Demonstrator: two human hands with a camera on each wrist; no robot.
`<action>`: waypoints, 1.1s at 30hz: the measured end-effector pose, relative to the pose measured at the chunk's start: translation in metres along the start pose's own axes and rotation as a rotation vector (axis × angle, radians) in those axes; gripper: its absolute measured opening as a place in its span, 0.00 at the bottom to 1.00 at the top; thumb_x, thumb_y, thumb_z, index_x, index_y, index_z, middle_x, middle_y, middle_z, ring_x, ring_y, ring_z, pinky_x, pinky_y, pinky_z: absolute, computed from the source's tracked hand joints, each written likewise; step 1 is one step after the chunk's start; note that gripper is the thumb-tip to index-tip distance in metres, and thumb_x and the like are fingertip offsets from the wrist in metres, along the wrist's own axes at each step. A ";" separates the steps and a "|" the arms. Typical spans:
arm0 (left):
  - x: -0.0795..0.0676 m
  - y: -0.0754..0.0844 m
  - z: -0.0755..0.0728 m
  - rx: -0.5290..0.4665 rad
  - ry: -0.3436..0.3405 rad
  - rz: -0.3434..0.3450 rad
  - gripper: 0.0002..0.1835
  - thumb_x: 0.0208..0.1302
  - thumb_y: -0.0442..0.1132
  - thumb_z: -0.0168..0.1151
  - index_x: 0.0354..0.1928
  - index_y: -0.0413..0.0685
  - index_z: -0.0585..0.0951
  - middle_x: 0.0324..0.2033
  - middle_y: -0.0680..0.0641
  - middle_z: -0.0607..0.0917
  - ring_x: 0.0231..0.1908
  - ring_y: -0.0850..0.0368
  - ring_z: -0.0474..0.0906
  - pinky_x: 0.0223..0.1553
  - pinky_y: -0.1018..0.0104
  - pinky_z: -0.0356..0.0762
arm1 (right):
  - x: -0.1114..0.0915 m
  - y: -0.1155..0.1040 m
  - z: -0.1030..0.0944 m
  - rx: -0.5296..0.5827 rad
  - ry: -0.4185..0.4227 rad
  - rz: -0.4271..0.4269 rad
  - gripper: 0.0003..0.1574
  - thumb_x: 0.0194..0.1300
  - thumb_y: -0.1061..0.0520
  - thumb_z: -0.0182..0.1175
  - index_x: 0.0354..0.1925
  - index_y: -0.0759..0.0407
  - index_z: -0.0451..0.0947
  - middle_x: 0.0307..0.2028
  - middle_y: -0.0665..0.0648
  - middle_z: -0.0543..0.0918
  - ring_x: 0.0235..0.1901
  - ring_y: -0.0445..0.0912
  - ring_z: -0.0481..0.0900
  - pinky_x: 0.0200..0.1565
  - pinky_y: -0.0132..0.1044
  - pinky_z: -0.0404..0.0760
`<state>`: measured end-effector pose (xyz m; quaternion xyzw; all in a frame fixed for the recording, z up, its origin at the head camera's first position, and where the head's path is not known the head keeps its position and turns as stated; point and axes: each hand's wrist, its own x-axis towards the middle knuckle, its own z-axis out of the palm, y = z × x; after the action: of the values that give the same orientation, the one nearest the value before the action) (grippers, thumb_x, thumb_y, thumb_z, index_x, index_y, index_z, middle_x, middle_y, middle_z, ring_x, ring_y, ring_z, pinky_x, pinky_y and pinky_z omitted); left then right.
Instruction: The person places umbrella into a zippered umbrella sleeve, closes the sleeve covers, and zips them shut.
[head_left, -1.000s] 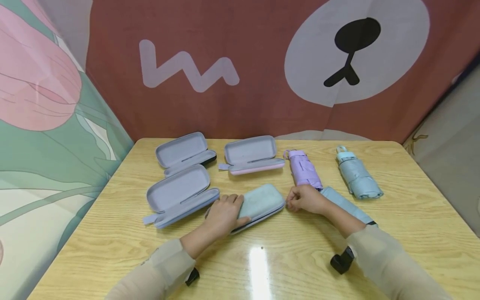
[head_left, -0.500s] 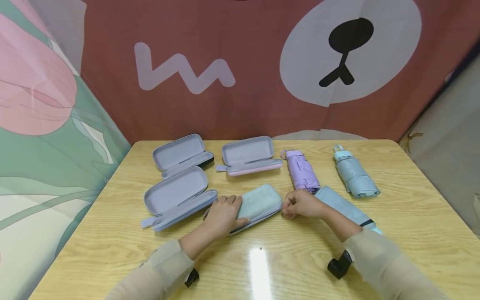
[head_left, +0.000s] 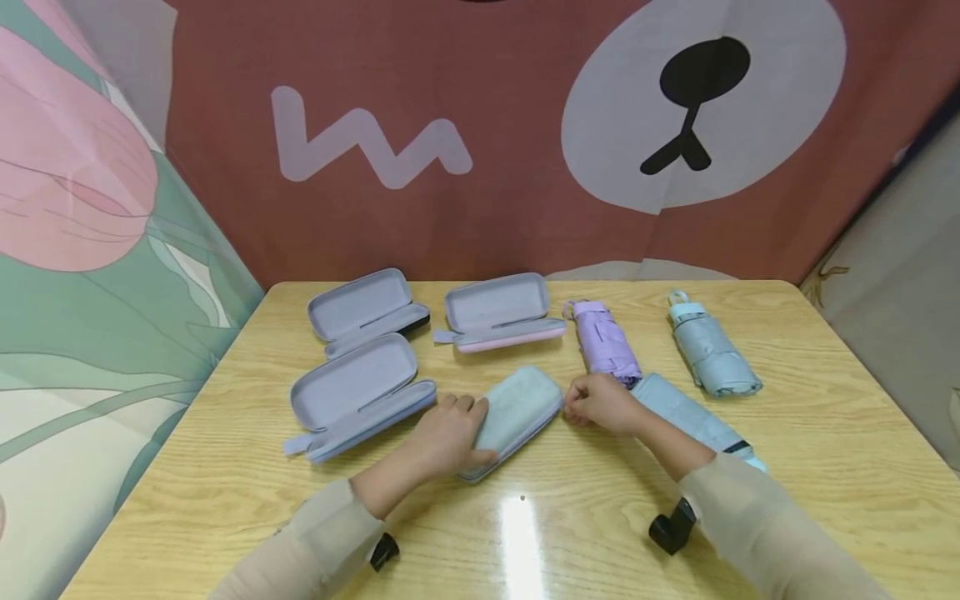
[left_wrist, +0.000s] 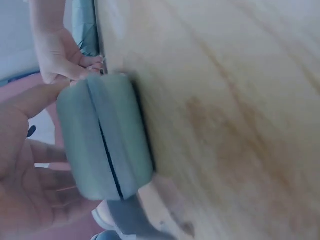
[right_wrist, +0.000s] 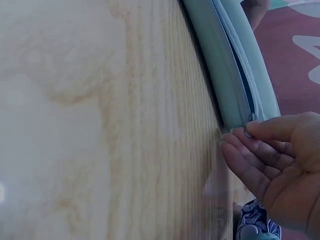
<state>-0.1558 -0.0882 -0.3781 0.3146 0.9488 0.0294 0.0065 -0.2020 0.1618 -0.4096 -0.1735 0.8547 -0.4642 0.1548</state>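
A mint-green zip case lies lid down-to-shut on the table, with a dark slit along its zipper in both wrist views. My left hand holds its left end, thumb on the near side and fingers over the top. At the right end, my right hand pinches the small zipper pull between thumb and forefinger. A grey strap sticks out from the case's other end in the left wrist view. Just beyond my right wrist lies a folded blue umbrella.
Three opened grey-lined cases stand behind and left: a blue one, a black one and a pink one. A purple umbrella and another blue-grey umbrella lie at the back right of the wooden table.
The mint-green case has turned slightly, its left end swinging toward me with my left hand on it. My right hand stays at its right end.
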 end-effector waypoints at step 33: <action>0.003 0.001 -0.006 0.051 -0.176 0.225 0.56 0.35 0.64 0.64 0.63 0.38 0.56 0.60 0.32 0.54 0.57 0.36 0.54 0.48 0.56 0.67 | 0.015 -0.010 0.011 0.114 0.055 -0.012 0.04 0.52 0.74 0.49 0.26 0.76 0.71 0.24 0.65 0.78 0.25 0.50 0.77 0.28 0.42 0.77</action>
<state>-0.1576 -0.0855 -0.3716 0.4206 0.9036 -0.0218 0.0785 -0.2092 0.1414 -0.4085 -0.1566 0.8297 -0.5177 0.1382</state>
